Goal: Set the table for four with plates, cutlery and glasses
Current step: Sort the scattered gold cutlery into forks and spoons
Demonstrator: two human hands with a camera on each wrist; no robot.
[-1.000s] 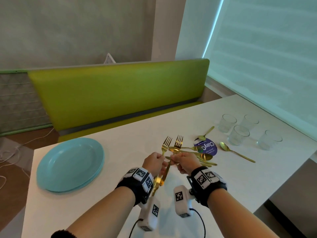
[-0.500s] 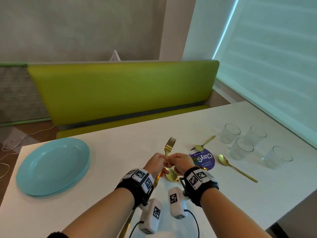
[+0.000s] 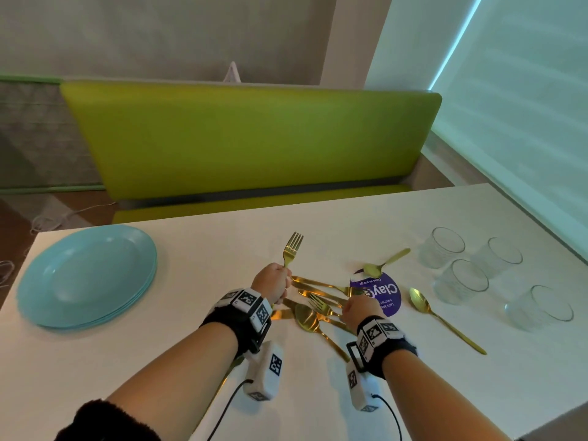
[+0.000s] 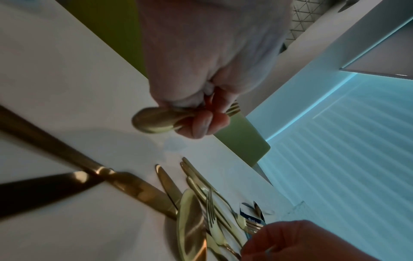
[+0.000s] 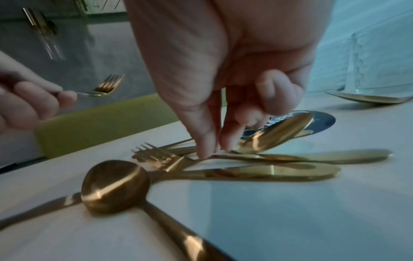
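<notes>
My left hand [image 3: 280, 278] is raised over the white table [image 3: 127, 345] and grips gold forks [image 3: 292, 246] by the handles, tines up. How many forks it holds I cannot tell. In the left wrist view the left hand [image 4: 201, 120] curls round the rounded handle ends. My right hand [image 3: 350, 308] is down in a pile of gold cutlery [image 3: 318, 300]. In the right wrist view the right hand [image 5: 210, 151] pinches the neck of a fork [image 5: 156, 155] between thumb and forefinger; the fork lies on knives, and a spoon [image 5: 114, 185] lies in front.
A stack of light blue plates [image 3: 86, 275] sits at the table's left. Several empty glasses [image 3: 461, 281] stand at the right. Two loose gold spoons [image 3: 375, 267] [image 3: 439, 316] lie by a round purple sticker [image 3: 385, 291]. A green bench [image 3: 248, 138] runs behind the table.
My right hand has left the forks with the left hand and dropped right into the cutlery pile, where it now pinches another fork. The left hand stays raised.
</notes>
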